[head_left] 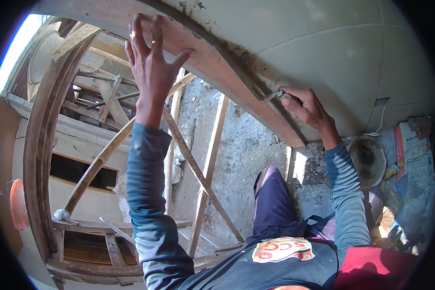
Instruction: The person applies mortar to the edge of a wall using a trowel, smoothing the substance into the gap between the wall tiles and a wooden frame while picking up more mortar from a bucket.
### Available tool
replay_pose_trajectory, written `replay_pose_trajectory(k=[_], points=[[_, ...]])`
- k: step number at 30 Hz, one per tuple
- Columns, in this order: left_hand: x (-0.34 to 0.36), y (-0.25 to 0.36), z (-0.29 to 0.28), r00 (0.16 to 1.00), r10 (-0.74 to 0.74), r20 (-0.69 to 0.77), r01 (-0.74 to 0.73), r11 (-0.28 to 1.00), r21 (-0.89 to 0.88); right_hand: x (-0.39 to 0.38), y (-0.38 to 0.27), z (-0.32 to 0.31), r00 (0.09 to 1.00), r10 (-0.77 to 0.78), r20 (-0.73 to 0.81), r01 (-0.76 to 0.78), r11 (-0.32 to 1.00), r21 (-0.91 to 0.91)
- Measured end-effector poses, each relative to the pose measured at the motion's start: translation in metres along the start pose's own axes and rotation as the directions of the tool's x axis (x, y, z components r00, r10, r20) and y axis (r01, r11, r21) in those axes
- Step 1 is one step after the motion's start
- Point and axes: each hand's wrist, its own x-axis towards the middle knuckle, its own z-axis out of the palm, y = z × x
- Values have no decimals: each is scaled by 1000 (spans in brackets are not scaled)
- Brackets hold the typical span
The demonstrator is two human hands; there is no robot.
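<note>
A long wooden plank [217,67] runs slantwise across the top, along the edge of a pale tiled surface [333,58]. Grey mortar [237,60] lines the seam between them. My left hand [152,58] rests on the plank, fingers spread and holding nothing. Farther down the plank, my right hand [304,106] is closed round the handle of a small trowel [274,95]. The trowel's metal neck shows past my fingers, and its blade lies at the mortared edge of the plank. Most of the handle is hidden in my grip.
Below the plank, wooden poles [210,164] cross over a rough grey floor [191,130]. A mortar-stained bucket [367,157] stands at the right, beside printed bags [415,164]. A white cable [381,118] hangs by the tiles. At left are a curved timber beam [46,140] and an orange round object [19,205].
</note>
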Motion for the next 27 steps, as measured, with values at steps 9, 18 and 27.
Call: replay_pose_trajectory(k=[9,18,27], points=[[0,-2,4,1000,9,-4,-9,1000,-10,-5,31,-19,990,139,17,-139,989,52],[-4,-2,1,1000,15,-10,-15,1000,-11,-42,35,-20,984,134,115,-157,962,225],[1,-3,9,1000,4,16,-4,1000,-22,-39,77,-16,963,261,63,-268,946,184]])
